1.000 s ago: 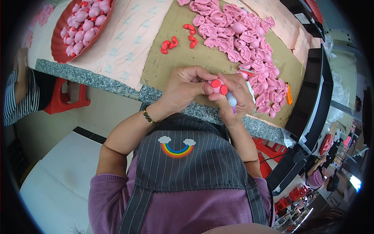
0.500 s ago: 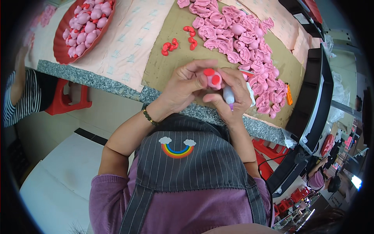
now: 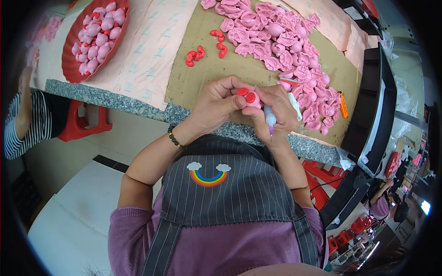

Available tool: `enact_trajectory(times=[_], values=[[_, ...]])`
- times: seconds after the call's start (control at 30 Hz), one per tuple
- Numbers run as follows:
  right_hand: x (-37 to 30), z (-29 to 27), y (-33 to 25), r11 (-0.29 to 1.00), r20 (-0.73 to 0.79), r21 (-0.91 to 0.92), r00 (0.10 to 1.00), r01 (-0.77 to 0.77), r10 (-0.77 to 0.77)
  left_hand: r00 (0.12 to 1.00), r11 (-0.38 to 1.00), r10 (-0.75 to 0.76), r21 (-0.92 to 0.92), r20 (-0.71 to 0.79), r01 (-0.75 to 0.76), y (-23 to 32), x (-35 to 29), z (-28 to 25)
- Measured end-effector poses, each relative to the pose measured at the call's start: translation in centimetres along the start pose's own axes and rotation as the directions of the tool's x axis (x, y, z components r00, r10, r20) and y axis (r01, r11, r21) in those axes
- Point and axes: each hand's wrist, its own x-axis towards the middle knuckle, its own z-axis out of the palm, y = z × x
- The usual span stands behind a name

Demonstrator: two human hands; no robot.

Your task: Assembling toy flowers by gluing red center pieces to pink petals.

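Both hands pinch one small pink toy [image 3: 252,98] between them, just over the near edge of the table [image 3: 106,97]. The left hand [image 3: 216,105] holds it from the left side, with its thumb and fingers closed on the pink body. The right hand [image 3: 276,115] closes on it from the right side, and it also grips a little white tube [image 3: 270,118] that points down toward the person's body. Two red round bits [image 3: 246,94] sit on top of the toy, side by side, facing up at the camera. So the toy lies right in the middle, with the left hand on one side and the right hand on the other, both touching it. The tube hangs just below the toy, very near it.

Farther back on the brown board [image 3: 202,78] is a big pile of pink pieces [image 3: 285,50], nearer the right hand. A few loose red pieces [image 3: 205,48] lie nearer the left hand. A red bowl [image 3: 69,69] with more pink toys sits far off to the left.
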Motion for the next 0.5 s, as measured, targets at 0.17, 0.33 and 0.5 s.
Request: enact_trajectory(times=[0.17, 0.33, 0.5], values=[[-0.1, 0.16, 0.33, 1.0, -0.029, 0.013, 0.999, 0.017, -0.017, 1.0, 1.0, -0.003, 0.0, 0.01, 0.003, -0.04, 0.15, -0.09], [-0.14, 0.1, 0.37, 1.0, -0.024, 0.01, 0.999, 0.021, -0.021, 1.0, 1.0, 0.003, 0.004, 0.022, -0.003, -0.09, 0.2, -0.28], [-0.33, 0.07, 0.68, 0.982, 0.017, 0.16, 0.995, -0.097, 0.095, 0.995, 0.995, 0.097, 0.035, 0.014, -0.098, -0.11, 0.22, -0.07]])
